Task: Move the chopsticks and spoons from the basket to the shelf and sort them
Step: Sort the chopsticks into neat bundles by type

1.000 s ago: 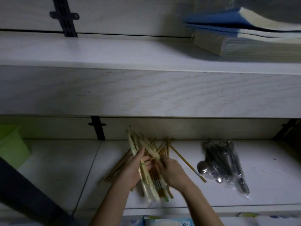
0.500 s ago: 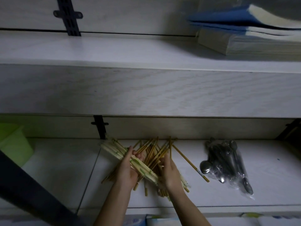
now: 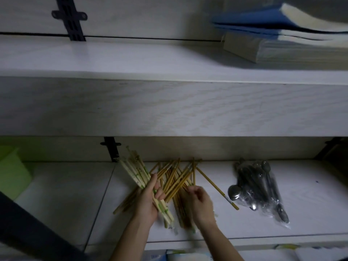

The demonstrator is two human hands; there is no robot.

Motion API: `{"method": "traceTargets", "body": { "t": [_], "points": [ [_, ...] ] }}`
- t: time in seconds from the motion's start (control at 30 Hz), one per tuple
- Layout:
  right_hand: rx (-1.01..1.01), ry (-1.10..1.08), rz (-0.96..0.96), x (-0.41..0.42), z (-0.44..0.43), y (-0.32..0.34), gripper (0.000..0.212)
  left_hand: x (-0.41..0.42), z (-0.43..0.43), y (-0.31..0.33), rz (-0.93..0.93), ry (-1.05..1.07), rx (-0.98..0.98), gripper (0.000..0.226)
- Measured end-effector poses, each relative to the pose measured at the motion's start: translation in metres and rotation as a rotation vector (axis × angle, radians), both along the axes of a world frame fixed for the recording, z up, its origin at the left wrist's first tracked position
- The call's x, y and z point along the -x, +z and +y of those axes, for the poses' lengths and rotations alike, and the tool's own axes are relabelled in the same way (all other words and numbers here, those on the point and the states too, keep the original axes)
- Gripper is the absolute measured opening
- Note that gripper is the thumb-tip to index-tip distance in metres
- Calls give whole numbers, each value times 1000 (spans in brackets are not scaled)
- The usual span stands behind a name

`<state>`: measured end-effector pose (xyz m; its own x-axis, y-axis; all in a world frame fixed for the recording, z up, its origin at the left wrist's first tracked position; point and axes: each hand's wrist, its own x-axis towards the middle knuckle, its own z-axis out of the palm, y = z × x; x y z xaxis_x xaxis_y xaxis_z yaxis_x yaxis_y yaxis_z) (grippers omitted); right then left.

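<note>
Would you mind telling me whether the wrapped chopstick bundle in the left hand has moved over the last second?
Yes. The wrapped bundle has swung leftward in the left hand; its far end now lies near the black bracket.

The right hand has let go of the wrapped chopsticks and shifted right over the loose chopsticks. The left hand now grips the wrapped bundle alone, angled up-left.

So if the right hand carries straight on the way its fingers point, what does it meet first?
Probably the loose bare chopsticks: the right hand has its fingertips aimed up-left, right at that crossed pile. Motion blur hides whether they already touch.
</note>
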<state>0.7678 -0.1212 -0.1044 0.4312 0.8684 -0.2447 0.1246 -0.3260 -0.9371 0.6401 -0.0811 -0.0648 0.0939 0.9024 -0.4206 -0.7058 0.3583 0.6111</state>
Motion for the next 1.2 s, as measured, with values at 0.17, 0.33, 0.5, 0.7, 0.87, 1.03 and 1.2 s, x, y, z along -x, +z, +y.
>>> {"method": "traceTargets", "body": {
  "t": [0.17, 0.33, 0.5, 0.7, 0.87, 1.03, 1.2],
  "points": [
    [173, 165, -662, -55, 4, -24, 22, 16, 6, -5, 86, -97, 112, 16],
    [198, 325, -823, -56, 4, -18, 29, 20, 6, -8, 119, -81, 165, 16],
    [191, 359, -865, -51, 6, -10, 35, 20, 5, -9, 152, -115, 178, 19],
    [210, 403, -710, -51, 11, -13, 30, 19, 1, -9, 199, -227, 141, 11],
    [198, 468, -697, -53, 8, -11, 36, 19, -2, -9, 229, -243, 115, 9],
    [171, 454, -766, -48, 7, -11, 29, 19, -4, -10, 240, -259, 120, 11],
    [154, 406, -760, -46, 8, -10, 29, 19, -4, -10, 244, -276, 123, 13]
  ]
}}
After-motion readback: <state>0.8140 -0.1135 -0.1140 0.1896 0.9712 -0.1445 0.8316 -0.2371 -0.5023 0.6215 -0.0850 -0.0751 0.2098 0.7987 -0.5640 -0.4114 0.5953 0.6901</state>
